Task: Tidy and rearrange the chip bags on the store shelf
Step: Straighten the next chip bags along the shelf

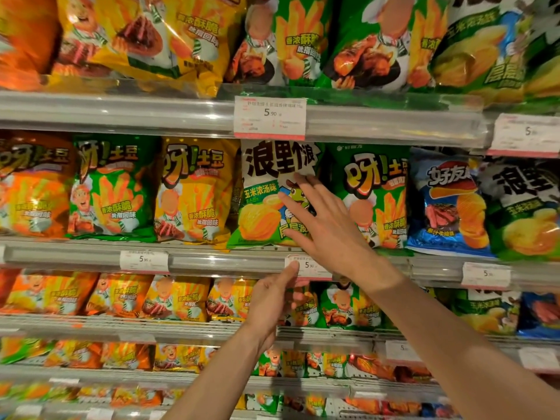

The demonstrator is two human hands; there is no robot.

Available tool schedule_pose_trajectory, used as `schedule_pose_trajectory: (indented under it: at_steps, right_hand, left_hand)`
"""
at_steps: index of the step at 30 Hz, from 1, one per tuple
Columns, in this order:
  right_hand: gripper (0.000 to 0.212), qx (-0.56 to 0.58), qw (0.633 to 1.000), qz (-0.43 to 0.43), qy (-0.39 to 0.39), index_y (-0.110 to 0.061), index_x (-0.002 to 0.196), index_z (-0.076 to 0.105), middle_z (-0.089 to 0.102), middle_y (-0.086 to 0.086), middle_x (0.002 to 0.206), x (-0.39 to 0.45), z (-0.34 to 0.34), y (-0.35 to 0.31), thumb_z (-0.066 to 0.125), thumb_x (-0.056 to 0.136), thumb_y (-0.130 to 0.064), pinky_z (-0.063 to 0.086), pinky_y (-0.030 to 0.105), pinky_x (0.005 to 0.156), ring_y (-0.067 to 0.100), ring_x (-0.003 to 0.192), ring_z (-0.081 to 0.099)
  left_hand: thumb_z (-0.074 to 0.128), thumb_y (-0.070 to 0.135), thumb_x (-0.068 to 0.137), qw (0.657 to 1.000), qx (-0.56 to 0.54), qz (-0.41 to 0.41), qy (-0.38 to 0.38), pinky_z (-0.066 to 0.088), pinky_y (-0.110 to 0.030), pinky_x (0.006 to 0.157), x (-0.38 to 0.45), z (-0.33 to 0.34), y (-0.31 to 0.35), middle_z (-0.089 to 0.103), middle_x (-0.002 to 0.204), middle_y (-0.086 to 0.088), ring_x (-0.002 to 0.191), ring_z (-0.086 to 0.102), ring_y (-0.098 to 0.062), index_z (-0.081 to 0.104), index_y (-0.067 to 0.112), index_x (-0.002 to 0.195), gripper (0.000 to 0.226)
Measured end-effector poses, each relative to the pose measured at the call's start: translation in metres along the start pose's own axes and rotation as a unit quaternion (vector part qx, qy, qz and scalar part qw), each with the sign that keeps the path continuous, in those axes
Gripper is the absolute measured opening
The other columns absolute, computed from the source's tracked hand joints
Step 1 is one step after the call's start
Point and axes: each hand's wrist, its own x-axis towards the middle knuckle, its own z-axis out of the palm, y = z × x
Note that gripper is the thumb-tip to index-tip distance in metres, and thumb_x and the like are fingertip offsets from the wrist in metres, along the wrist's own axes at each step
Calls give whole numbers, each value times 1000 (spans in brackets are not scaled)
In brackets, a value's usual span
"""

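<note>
A green and white chip bag (266, 195) with bold black lettering stands upright in the middle of the second shelf. My right hand (324, 228) lies flat against its lower right front, fingers spread and holding nothing. My left hand (272, 301) is lower, its thumb tip touching the price tag (312, 266) on the shelf rail, the fingers loosely curled in front of the bags below. A yellow bag (194, 189) stands left of the green and white one, and a green fries bag (375, 195) stands to its right.
Shelves above and below are packed with orange, yellow, green and blue chip bags. A blue bag (448, 204) and another green and white bag (524, 210) stand further right. Clear plastic rails with price tags (269, 118) run along each shelf edge (91, 256).
</note>
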Motion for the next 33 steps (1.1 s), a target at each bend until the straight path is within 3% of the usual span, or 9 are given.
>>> schedule_pose_trajectory:
  at_steps: [2, 6, 10, 15, 21, 33]
  right_hand:
    - [63, 4, 1000, 7, 15, -23, 157, 30, 26, 12, 164, -6, -4, 2, 48, 101, -47, 18, 48, 121, 31, 152, 18]
    - [60, -10, 997, 40, 61, -16, 153, 38, 28, 12, 163, -25, -15, 14, 51, 101, -42, 25, 52, 120, 29, 153, 20]
    - [61, -30, 989, 108, 92, -13, 149, 43, 28, 18, 162, -50, -23, 32, 56, 98, -43, 23, 55, 120, 34, 151, 22]
    - [72, -26, 968, 221, 111, -15, 150, 41, 26, 23, 160, -78, -22, 56, 54, 94, -58, 19, 50, 120, 37, 149, 23]
    - [71, 27, 963, 238, 126, -19, 155, 34, 25, 24, 160, -88, -6, 48, 51, 97, -55, 38, 52, 109, 39, 146, 32]
    - [72, -8, 966, 246, 82, -21, 158, 26, 20, 15, 165, -81, 1, 46, 38, 99, -59, 43, 57, 104, 37, 144, 33]
  left_hand:
    - [69, 46, 91, 1000, -8, 6, 13, 45, -27, 61, -2, 4, -1, 78, 82, -8, 65, 61, -15, 80, 13, 79, 37]
    - [65, 47, 94, 999, -28, 9, 31, 48, -27, 64, -4, 14, -6, 81, 93, -12, 66, 64, -14, 76, 5, 96, 43]
    - [64, 45, 95, 999, -35, 7, 33, 48, -25, 61, -2, 24, -12, 80, 85, -7, 65, 64, -14, 78, 6, 99, 42]
    - [64, 48, 94, 999, -9, 17, 29, 48, -31, 68, 2, 36, -18, 73, 69, -7, 68, 63, -19, 81, 6, 89, 45]
    - [63, 52, 93, 999, -7, 16, 48, 47, -37, 73, 6, 39, -21, 71, 67, -12, 67, 63, -23, 79, 5, 73, 54]
    - [60, 53, 93, 998, 37, 36, 45, 49, -38, 74, 4, 39, -18, 67, 65, -13, 70, 63, -25, 75, 8, 61, 57]
